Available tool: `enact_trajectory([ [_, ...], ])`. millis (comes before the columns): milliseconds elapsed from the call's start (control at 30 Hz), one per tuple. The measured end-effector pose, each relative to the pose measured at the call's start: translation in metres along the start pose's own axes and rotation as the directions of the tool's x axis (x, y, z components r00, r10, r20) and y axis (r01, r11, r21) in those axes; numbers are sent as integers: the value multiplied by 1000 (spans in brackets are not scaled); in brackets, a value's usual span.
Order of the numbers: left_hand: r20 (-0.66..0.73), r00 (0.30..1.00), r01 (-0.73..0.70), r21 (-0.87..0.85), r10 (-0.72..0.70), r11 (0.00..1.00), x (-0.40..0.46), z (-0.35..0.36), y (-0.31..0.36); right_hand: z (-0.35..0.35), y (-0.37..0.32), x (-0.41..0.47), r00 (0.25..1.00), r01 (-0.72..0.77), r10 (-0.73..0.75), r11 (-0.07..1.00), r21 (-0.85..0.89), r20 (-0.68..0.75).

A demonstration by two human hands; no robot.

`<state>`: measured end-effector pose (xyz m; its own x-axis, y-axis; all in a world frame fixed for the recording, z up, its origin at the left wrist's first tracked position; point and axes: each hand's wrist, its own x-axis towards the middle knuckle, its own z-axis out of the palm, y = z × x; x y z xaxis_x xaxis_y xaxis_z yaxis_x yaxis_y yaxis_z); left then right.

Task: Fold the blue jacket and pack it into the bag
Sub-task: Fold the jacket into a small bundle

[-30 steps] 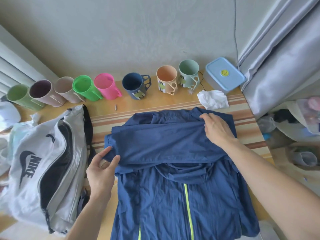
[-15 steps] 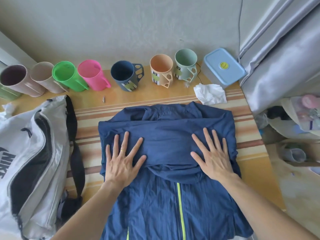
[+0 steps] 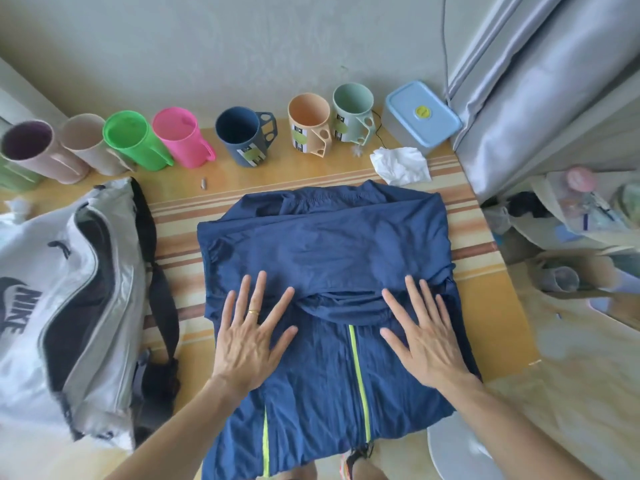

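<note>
The blue jacket (image 3: 325, 258) with yellow-green zippers lies flat on the striped table (image 3: 180, 237), its upper part folded down over the body. My left hand (image 3: 251, 336) rests flat on the jacket's left side, fingers spread, a gold ring on one finger. On the right side my right hand (image 3: 424, 336) lies the same way, palm down. Neither hand grips the cloth. The white and black bag (image 3: 65, 306) lies to the left of the jacket with its zip gaping and a black strap beside it.
A row of coloured cups (image 3: 180, 138) lines the wall at the back. A blue-lidded box (image 3: 422, 114) and a crumpled white tissue (image 3: 400, 166) sit back right. A grey curtain (image 3: 540, 88) hangs at right, with clutter below it. A small metal bit (image 3: 203, 183) lies near the cups.
Both hands let go of the folded-over part, spread flat on the jacket, then slid down toward me across the cloth. The camera view shifted left and down slightly.
</note>
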<state>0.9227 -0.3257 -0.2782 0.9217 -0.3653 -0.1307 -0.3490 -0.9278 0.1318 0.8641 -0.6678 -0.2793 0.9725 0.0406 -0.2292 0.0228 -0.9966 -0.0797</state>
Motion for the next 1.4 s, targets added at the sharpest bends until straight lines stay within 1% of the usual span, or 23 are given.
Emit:
enact_trajectory([
  [67, 2, 1000, 28, -29, -28, 999, -36, 6, 8, 14, 3, -42, 999, -24, 24, 1000, -12, 26],
  [167, 46, 989, 143, -54, -140, 988, -92, 18, 16, 33, 12, -96, 995, -99, 99, 995, 30, 15],
  [267, 75, 960, 274, -71, -269, 959, -139, 26, 25, 42, 20, -131, 985, -128, 140, 984, 121, -101],
  [367, 75, 926, 376, -72, -371, 924, -176, 26, 35, 45, 28, -153, 945, -232, 275, 944, 234, -177],
  [467, 68, 901, 433, -74, -428, 898, -201, 22, 45, 53, 38, -171, 892, -268, 384, 873, 407, -236],
  [500, 61, 890, 457, -92, -453, 885, -206, 22, 47, 55, 42, -174, 884, -280, 422, 823, 494, -203],
  [533, 56, 876, 482, -120, -479, 868, -210, 23, 50, 57, 46, -175, 881, -302, 454, 758, 578, -135],
  [600, 54, 845, 532, -190, -533, 825, -217, 25, 55, 60, 50, -178, 882, -338, 471, 635, 695, -2],
  [633, 62, 823, 563, -226, -565, 795, -219, 25, 58, 61, 50, -179, 889, -334, 458, 601, 726, 29],
  [700, 108, 750, 652, -288, -652, 702, -223, 22, 64, 61, 49, -180, 906, -313, 419, 559, 768, 64],
  [733, 128, 717, 686, -305, -686, 660, -224, 20, 67, 60, 49, -179, 906, -328, 410, 522, 787, 105],
  [800, 157, 686, 710, -358, -711, 606, -230, 23, 70, 60, 50, -179, 891, -385, 405, 431, 816, 206],
  [833, 174, 675, 710, -416, -717, 568, -233, 26, 72, 63, 52, -179, 885, -397, 406, 404, 824, 227],
  [900, 203, 645, 700, -544, -737, 463, -238, 28, 76, 67, 56, -178, 875, -413, 419, 380, 828, 244],
  [933, 206, 634, 691, -584, -745, 426, -239, 27, 77, 67, 58, -178, 871, -419, 422, 375, 827, 250],
  [1033, 200, 629, 668, -633, -752, 390, -242, 24, 75, 70, 69, -186, 864, -450, 409, 363, 816, 294],
  [1100, 234, 600, 685, -645, -765, 340, -244, 21, 71, 74, 78, -194, 844, -488, 417, 341, 803, 336],
  [1133, 265, 578, 694, -656, -772, 295, -244, 20, 69, 76, 82, -197, 836, -496, 428, 320, 808, 343],
  [1200, 329, 531, 706, -681, -780, 193, -242, 20, 69, 69, 82, -199, 824, -494, 436, 238, 836, 363],
  [1267, 370, 483, 727, -675, -794, 127, -237, 19, 73, 64, 81, -197, 806, -524, 412, 163, 836, 425],
  [1300, 380, 460, 737, -667, -802, 106, -235, 19, 74, 65, 81, -197, 805, -540, 383, 153, 828, 454],
  [1367, 415, 424, 759, -648, -805, 65, -234, 20, 74, 66, 80, -198, 813, -561, 318, 197, 804, 489],
  [1400, 444, 416, 769, -638, -794, 47, -235, 18, 74, 66, 81, -201, 813, -566, 304, 211, 797, 497],
])
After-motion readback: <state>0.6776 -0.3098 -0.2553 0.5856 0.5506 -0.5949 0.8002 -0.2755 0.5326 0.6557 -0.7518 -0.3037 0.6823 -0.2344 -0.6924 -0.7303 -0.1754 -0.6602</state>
